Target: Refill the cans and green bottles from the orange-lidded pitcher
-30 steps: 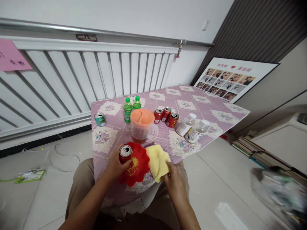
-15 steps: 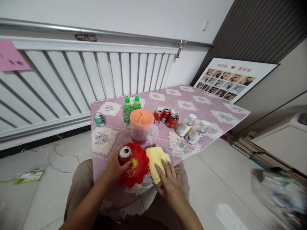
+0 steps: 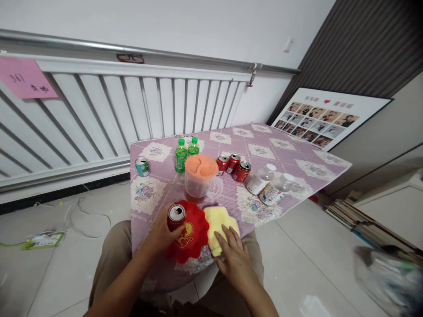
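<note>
Your left hand [image 3: 162,232] grips the red can [image 3: 176,216] upright on the red plate [image 3: 191,237], while your right hand [image 3: 234,257] lies with flat, released fingers on the yellow cloth [image 3: 218,222] at the plate's 3 o'clock, nothing wiped yet.

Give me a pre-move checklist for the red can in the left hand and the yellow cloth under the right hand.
1. Left hand wrapped around the red drink can: ok.
2. Can upright over the red scalloped plastic plate: ok.
3. Can's contents: cannot tell.
4. Right hand flat on the yellow folded cloth: ok.
5. Cloth fully on the purple floral tablecloth: not ok, its near end overhangs the edge.
6. Clear lidded pitcher with orange lid apart from both hands: ok.
</note>
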Tool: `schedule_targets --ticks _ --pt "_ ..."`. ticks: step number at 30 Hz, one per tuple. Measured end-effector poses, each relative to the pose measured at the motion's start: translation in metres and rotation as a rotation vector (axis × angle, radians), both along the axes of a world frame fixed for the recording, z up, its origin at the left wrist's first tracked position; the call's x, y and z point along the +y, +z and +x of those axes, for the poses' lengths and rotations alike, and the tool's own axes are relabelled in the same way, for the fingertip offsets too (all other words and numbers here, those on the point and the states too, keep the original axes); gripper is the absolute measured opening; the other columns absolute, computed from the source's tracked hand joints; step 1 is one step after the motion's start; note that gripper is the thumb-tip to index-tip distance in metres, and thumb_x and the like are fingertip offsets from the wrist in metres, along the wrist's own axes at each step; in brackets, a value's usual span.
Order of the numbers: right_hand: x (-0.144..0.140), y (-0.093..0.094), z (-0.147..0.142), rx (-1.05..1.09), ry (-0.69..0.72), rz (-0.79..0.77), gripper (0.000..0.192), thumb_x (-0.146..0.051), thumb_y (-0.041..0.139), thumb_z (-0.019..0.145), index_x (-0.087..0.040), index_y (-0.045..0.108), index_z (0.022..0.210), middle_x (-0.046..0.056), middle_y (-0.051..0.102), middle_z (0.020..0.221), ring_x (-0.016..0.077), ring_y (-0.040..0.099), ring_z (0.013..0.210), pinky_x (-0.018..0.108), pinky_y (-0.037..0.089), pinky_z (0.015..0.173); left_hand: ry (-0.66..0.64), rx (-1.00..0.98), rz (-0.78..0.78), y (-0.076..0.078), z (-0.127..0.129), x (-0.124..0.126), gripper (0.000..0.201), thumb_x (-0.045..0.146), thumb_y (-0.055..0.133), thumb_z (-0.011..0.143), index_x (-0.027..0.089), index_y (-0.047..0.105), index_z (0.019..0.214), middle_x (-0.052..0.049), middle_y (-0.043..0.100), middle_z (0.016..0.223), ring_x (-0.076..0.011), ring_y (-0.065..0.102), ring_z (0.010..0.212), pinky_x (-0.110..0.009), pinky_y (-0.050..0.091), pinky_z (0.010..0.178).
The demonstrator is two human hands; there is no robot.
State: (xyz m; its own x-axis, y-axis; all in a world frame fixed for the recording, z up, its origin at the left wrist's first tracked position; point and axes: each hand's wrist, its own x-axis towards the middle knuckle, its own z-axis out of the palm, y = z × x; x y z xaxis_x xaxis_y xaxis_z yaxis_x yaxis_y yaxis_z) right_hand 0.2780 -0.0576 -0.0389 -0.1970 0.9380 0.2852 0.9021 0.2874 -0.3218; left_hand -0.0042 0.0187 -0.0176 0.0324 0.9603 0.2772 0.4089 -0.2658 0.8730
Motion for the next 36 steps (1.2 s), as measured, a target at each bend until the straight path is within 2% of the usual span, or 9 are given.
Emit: schedule_targets --ticks 3,6,10,14,17,20,27,31,36 --pt "0.015 0.025 0.008 0.23 0.006 0.017 0.055 -0.037 0.064 0.085 -0.025 0.057 0.139 0.015 0.057 0.146 0.0336 0.052 0.137 0.056 0.045 0.11 0.004 0.011 -0.002 0.001 0.0 0.0 0.073 0.024 0.079 0.069 0.021 0.048 0.136 -0.013 0.063 0.133 -0.0323 0.059 0.125 -0.055 0.043 0.111" --pt "0.045 0.057 0.01 0.473 -0.116 0.036 0.052 -0.048 0.056 0.091 -0.023 0.056 0.137 0.015 0.062 0.14 0.0291 0.057 0.131 0.052 0.046 0.109 0.001 0.013 0.0 0.003 0.001 -0.002 0.072 0.022 0.078 0.07 0.022 0.049 0.136 -0.012 0.063 0.133 -0.0314 0.059 0.125 -0.055 0.043 0.111" --pt "0.095 0.091 0.002 0.767 -0.165 0.015 0.061 -0.056 0.062 0.086 -0.023 0.053 0.136 0.017 0.061 0.139 0.0302 0.058 0.129 0.052 0.048 0.103 0.005 0.012 0.02 0.001 0.001 -0.002 0.072 0.02 0.077 0.07 0.023 0.049 0.135 -0.011 0.062 0.133 -0.0311 0.059 0.126 -0.055 0.043 0.111" --pt "0.137 0.106 -0.014 1.069 -0.146 -0.058 0.058 -0.067 0.071 0.075 -0.023 0.064 0.111 0.01 0.072 0.116 0.0254 0.066 0.107 0.042 0.053 0.091 0.011 0.016 0.048 -0.002 0.001 -0.001 0.073 0.02 0.079 0.069 0.024 0.049 0.135 -0.012 0.061 0.135 -0.0316 0.058 0.128 -0.055 0.042 0.112" --pt "0.154 0.106 -0.03 1.122 -0.121 -0.115 0.058 -0.077 0.066 0.072 -0.02 0.065 0.085 0.006 0.073 0.084 0.0194 0.066 0.077 0.034 0.053 0.072 0.021 0.021 0.031 0.001 0.002 -0.001 0.071 0.02 0.078 0.069 0.023 0.05 0.134 -0.012 0.062 0.134 -0.0321 0.058 0.126 -0.056 0.042 0.112" --pt "0.162 0.104 -0.046 1.178 -0.125 -0.139 0.062 -0.082 0.067 0.066 -0.02 0.061 0.07 0.001 0.065 0.062 0.0136 0.056 0.057 0.027 0.046 0.058 0.023 0.017 -0.015 0.007 0.002 -0.003 0.071 0.021 0.078 0.069 0.023 0.051 0.134 -0.012 0.063 0.133 -0.0328 0.059 0.126 -0.056 0.041 0.112" --pt "0.175 0.11 -0.067 1.288 -0.245 -0.053 0.059 -0.076 0.077 0.056 -0.023 0.052 0.06 -0.007 0.049 0.047 0.0093 0.042 0.044 0.024 0.032 0.046 0.04 -0.01 -0.046 0.012 0.004 -0.005 0.07 0.018 0.077 0.068 0.024 0.051 0.133 -0.012 0.062 0.133 -0.0338 0.058 0.126 -0.058 0.038 0.112" --pt "0.18 0.131 -0.069 1.295 -0.249 -0.021 0.058 -0.072 0.082 0.051 -0.021 0.057 0.061 -0.007 0.05 0.046 0.0088 0.041 0.045 0.024 0.031 0.047 0.053 -0.01 -0.034 0.009 0.005 -0.004 0.069 0.017 0.076 0.067 0.024 0.052 0.132 -0.011 0.064 0.128 -0.0338 0.058 0.125 -0.057 0.039 0.111" --pt "0.173 0.173 -0.057 1.277 -0.192 -0.006 0.057 -0.07 0.085 0.049 -0.02 0.06 0.058 -0.004 0.055 0.049 0.0101 0.045 0.048 0.026 0.036 0.051 0.063 -0.009 -0.032 0.008 0.005 -0.004 0.069 0.017 0.076 0.068 0.024 0.051 0.132 -0.009 0.064 0.129 -0.0315 0.057 0.126 -0.053 0.04 0.112"
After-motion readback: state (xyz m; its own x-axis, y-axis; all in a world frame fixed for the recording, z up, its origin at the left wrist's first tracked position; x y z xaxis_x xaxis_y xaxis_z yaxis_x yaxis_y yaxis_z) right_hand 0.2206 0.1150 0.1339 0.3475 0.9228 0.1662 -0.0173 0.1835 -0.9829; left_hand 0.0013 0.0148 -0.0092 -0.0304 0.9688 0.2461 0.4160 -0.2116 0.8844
